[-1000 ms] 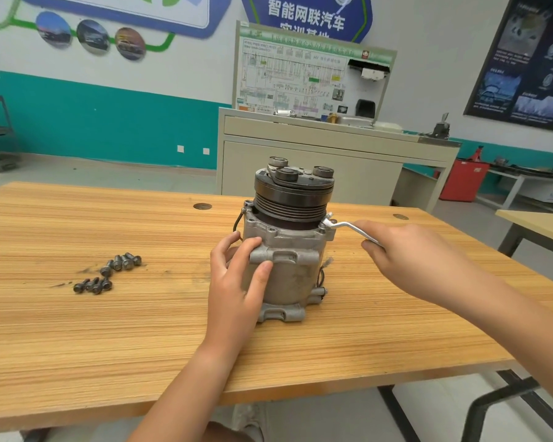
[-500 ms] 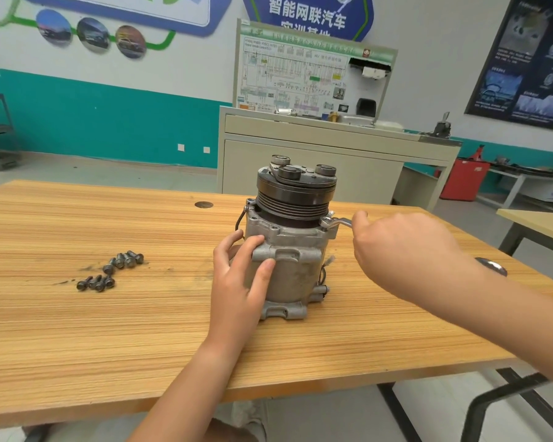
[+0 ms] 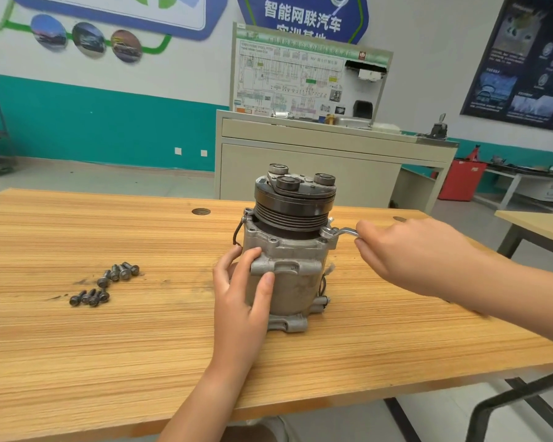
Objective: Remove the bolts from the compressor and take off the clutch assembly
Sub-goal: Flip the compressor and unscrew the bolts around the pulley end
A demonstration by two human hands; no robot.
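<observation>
Left hand point(image 3: 240, 301) wraps fingers and thumb round the compressor point(image 3: 291, 282) body; right hand point(image 3: 409, 253) curls round a wrench point(image 3: 344, 231) handle, wrench head at the compressor's upper right flange. Wooden table point(image 3: 109, 362) carries everything. Compressor stands upright around the table's middle, clutch point(image 3: 296, 199) on top. Loose bolts point(image 3: 109, 283) lie clustered toward the left edge, well apart from it.

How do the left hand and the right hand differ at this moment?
The left hand grips the compressor body, thumb on its front; the right hand holds a wrench set at the upper flange. The left hand points upward; the right hand reaches in sideways from the right. Both are bare and work on the same compressor.
</observation>
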